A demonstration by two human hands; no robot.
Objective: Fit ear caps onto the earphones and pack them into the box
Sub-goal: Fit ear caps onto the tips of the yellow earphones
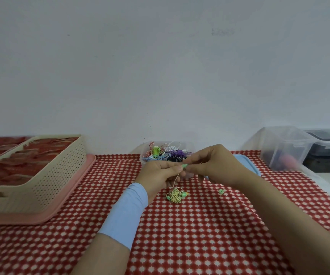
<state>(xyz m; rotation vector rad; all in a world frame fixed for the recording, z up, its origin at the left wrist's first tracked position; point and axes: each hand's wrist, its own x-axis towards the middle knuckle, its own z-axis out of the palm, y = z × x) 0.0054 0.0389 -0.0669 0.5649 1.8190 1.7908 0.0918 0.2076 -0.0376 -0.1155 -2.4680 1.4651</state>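
Head view: tub (pixel 142 155) holds earphones (pixel 166 153); basket (pixel 61 175) holds packets (pixel 11 167).

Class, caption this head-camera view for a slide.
Left hand and right hand pinch a small green earbud above its coiled yellow cable on red-and-white checked cloth.

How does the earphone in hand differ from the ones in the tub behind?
The held earphone rests its coil on the checked cloth; the tub earphones lie heaped in a clear tub. The held earphone has a yellowish cable with green parts; the tub earphones mix purple, blue, white and green. The left hand and right hand pinch the held earphone's green end; the tub earphones lie unheld. Both are coiled.
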